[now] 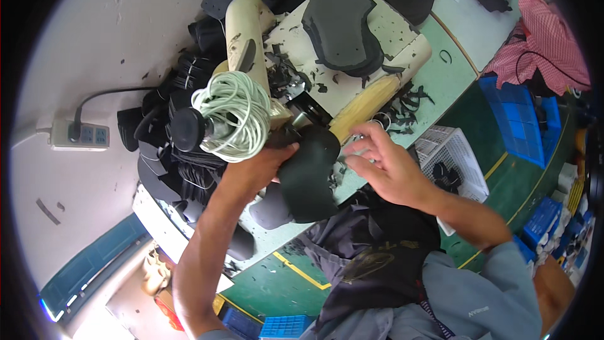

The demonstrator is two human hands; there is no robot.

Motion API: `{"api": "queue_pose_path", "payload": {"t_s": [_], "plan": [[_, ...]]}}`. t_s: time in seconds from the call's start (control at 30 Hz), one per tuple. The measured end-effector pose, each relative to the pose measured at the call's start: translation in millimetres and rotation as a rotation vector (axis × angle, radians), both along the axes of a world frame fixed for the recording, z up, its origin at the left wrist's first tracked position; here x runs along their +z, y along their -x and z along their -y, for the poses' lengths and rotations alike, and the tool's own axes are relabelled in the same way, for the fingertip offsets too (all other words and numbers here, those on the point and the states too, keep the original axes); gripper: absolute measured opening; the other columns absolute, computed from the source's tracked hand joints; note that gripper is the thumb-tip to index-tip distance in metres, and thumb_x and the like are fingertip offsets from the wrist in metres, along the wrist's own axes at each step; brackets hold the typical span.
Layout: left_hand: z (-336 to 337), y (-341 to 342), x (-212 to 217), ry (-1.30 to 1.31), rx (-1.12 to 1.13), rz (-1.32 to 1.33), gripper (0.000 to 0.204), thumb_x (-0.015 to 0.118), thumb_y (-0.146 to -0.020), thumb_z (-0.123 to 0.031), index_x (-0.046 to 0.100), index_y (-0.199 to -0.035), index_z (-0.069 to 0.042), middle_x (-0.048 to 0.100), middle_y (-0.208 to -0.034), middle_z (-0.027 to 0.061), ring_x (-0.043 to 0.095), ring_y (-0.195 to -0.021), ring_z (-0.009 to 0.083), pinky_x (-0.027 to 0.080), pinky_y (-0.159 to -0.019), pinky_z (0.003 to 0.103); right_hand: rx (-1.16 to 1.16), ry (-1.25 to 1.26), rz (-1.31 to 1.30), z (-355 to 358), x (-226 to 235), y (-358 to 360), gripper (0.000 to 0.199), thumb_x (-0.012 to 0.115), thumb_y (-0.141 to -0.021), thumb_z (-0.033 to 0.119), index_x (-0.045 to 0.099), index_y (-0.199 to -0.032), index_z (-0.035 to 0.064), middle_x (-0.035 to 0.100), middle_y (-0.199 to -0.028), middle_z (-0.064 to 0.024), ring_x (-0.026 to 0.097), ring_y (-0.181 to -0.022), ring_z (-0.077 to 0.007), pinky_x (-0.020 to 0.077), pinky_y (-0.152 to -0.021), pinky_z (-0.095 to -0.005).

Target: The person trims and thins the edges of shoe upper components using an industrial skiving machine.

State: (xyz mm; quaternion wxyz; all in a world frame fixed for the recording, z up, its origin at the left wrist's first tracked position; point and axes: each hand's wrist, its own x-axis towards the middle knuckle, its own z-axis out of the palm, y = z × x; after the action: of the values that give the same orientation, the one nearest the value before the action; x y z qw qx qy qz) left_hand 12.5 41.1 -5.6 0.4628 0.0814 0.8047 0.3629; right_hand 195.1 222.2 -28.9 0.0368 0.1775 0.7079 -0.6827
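My left hand (264, 165) grips a black, curved sheet piece (309, 173) at its left edge, thumb on top and the other fingers mostly hidden. The piece lies right against the metal working part (308, 108) of a cream-coloured machine (242, 19). Just right of the piece is my right hand (387, 170), fingers apart and slightly curled, holding nothing I can see. On the machine's flat bed lies another dark shaped piece (340, 28). A coil of pale cord (236, 116) hangs at the machine's near end, beside a round black knob (187, 129).
Bundles of tied black pieces (189, 164) crowd the left of the table (450, 66). Black scraps (406, 110) litter it. Beneath the right edge stands a white basket (459, 157), with a blue crate (519, 123) beyond. A socket box (78, 135) is on the left wall.
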Motion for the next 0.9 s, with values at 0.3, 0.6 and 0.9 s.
{"api": "queue_pose_path", "payload": {"t_s": [0.3, 0.6, 0.9], "plan": [[33, -26, 0, -0.009, 0.123, -0.115, 0.023, 0.063, -0.092, -0.02, 0.07, -0.099, 0.002, 0.071, -0.078, 0.0087, 0.068, -0.066, 0.0134, 0.054, -0.062, 0.028, -0.209, 0.173, -0.191, -17, 29, 36, 0.051, 0.064, -0.091, -0.001, 0.045, -0.138, 0.0001, 0.064, -0.095, -0.0057, 0.061, -0.075, -0.0072, 0.0541, -0.064, -0.0226], [161, -121, -97, 0.344, -0.231, -0.824, 0.047, 0.078, -0.077, -0.018, 0.061, -0.118, -0.001, 0.055, -0.132, 0.015, 0.053, -0.119, 0.036, 0.043, -0.097, 0.045, -0.165, -0.892, -0.829, -85, 33, 89, 0.032, 0.064, -0.071, -0.014, 0.07, -0.096, 0.0034, 0.068, -0.104, -0.0117, 0.067, -0.094, -0.0293, 0.0547, -0.082, -0.0348], [107, -57, 9, -0.022, -0.102, -0.082, 0.024, 0.073, -0.086, -0.015, 0.072, -0.105, 0.0, 0.07, -0.084, 0.0102, 0.064, -0.075, 0.0147, 0.05, -0.07, 0.028, 0.009, -0.646, -0.566, -43, 22, 56, 0.025, 0.053, -0.08, -0.009, 0.07, -0.095, 0.0021, 0.07, -0.091, -0.0083, 0.064, -0.088, -0.0268, 0.0503, -0.079, -0.0356]]}}
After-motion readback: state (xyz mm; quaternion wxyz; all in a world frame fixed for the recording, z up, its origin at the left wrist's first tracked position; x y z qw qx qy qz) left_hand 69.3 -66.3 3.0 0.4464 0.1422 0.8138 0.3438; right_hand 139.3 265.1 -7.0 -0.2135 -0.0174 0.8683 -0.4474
